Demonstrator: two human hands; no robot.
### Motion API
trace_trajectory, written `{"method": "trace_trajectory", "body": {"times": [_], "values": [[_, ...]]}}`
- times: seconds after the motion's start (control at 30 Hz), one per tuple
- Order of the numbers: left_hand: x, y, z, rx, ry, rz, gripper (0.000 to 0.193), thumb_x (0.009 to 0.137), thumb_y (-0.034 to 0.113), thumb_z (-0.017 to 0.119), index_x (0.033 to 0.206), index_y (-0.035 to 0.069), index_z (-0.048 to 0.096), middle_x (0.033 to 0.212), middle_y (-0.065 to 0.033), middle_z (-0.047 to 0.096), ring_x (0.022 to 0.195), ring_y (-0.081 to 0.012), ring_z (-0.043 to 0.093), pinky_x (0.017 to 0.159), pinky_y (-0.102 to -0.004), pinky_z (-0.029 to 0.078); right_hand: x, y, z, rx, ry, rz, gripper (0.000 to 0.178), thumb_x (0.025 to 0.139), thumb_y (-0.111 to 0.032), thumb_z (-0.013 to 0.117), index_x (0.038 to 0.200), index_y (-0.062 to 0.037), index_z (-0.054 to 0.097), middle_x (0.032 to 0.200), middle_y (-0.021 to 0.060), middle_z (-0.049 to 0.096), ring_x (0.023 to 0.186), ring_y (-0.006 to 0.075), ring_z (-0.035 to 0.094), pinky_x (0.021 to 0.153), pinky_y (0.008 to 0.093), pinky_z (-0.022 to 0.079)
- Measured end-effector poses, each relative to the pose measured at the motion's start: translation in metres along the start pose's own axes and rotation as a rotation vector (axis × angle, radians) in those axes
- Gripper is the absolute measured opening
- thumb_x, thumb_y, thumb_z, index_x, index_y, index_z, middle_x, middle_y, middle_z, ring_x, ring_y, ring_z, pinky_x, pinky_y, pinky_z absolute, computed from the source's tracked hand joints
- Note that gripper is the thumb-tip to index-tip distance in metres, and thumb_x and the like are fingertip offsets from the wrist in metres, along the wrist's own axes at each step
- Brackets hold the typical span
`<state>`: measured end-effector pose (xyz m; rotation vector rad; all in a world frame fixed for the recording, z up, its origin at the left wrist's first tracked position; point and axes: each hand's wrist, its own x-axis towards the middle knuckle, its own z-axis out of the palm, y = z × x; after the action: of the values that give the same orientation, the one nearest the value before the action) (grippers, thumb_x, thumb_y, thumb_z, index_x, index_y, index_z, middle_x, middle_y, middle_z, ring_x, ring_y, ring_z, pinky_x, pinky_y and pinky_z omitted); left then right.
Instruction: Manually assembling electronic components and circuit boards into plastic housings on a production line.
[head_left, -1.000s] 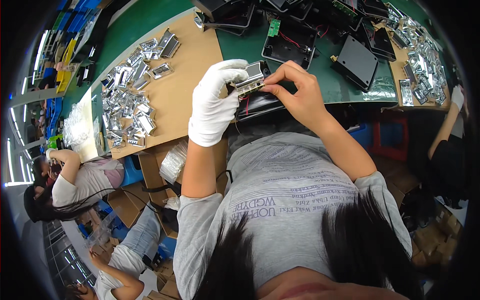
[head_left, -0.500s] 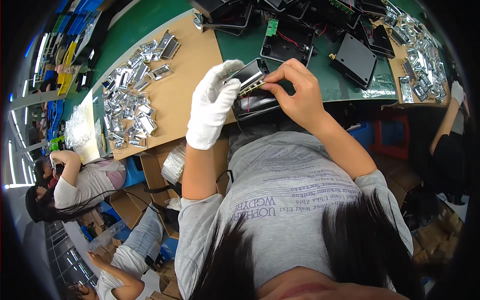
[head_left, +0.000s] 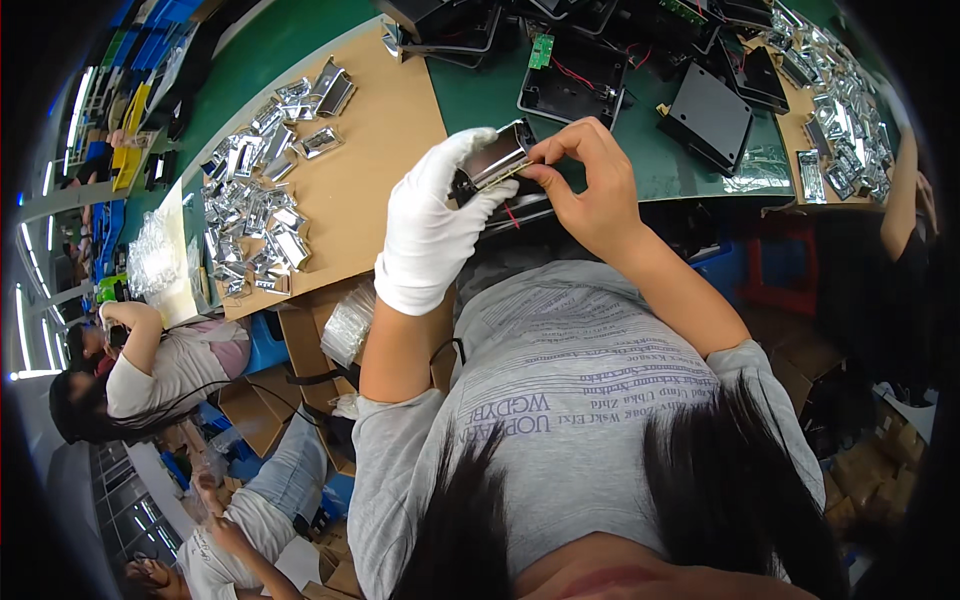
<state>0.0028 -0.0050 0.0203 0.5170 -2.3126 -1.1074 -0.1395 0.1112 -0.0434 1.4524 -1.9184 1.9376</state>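
Observation:
My left hand (head_left: 428,225), in a white glove, is closed around a shiny silver-and-black rectangular housing (head_left: 503,156). A narrow circuit board (head_left: 507,177) lies along the housing's near edge, seen almost edge-on. My right hand (head_left: 594,185), bare, pinches the right end of the board and housing between thumb and fingertips. A red wire (head_left: 514,217) hangs beneath the board. Below, a black plastic casing (head_left: 530,213) is mostly hidden by my hands, at the table's near edge.
Silver housings (head_left: 265,205) lie heaped on a cardboard sheet (head_left: 375,130) to the left, with more (head_left: 840,120) at far right. Open black casings (head_left: 570,85) with wires and a green board (head_left: 541,52) stand beyond my hands. A closed black casing (head_left: 707,115) lies right. Other people sit nearby.
My left glove has turned and wrapped further over the housing, and the board now shows more edge-on. The right hand keeps its pinch. At far right, another person's arm has moved.

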Motion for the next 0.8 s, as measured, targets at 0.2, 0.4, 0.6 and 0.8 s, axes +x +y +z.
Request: {"method": "trace_trajectory", "body": {"times": [0.2,0.4,0.6,0.8], "values": [[0.011,-0.007,-0.010,0.152,-0.030,0.166,0.047,0.078,-0.004,0.079,0.123,0.004,0.067,0.119,-0.0098,0.070,0.100,-0.0223,0.069,0.083,-0.0326,0.056,0.008,-0.014,-0.012,-0.195,-0.160,-0.003,0.020,0.081,-0.005,0.080,0.094,-0.0085,0.065,0.089,-0.0006,0.064,0.076,0.0151,0.056,0.071,0.0270,0.046],[0.012,-0.019,0.005,0.028,0.034,0.208,0.048,0.077,-0.003,0.078,0.123,0.004,0.067,0.117,-0.0102,0.068,0.097,-0.0251,0.068,0.081,-0.0332,0.055,0.006,-0.013,-0.013,-0.210,-0.145,0.045,0.020,0.081,-0.007,0.080,0.095,-0.0092,0.066,0.090,-0.0015,0.064,0.078,0.0154,0.055,0.076,0.0288,0.045],[0.013,-0.009,0.004,0.137,-0.005,0.145,0.048,0.076,-0.002,0.078,0.123,0.006,0.068,0.114,-0.0097,0.069,0.097,-0.0266,0.068,0.083,-0.0330,0.055,-0.002,-0.005,-0.016,-0.247,-0.125,0.030,0.020,0.080,-0.009,0.081,0.095,-0.0099,0.067,0.097,-0.0003,0.067,0.081,0.0174,0.057,0.079,0.0300,0.047],[0.025,-0.022,0.001,0.218,0.022,0.216,0.049,0.077,-0.001,0.078,0.124,0.008,0.069,0.112,-0.0080,0.073,0.098,-0.0249,0.069,0.086,-0.0317,0.055,0.003,-0.021,-0.015,-0.152,0.052,-0.038,0.019,0.079,-0.011,0.084,0.092,-0.0092,0.071,0.110,0.0015,0.071,0.093,0.0215,0.062,0.085,0.0315,0.052]]}}
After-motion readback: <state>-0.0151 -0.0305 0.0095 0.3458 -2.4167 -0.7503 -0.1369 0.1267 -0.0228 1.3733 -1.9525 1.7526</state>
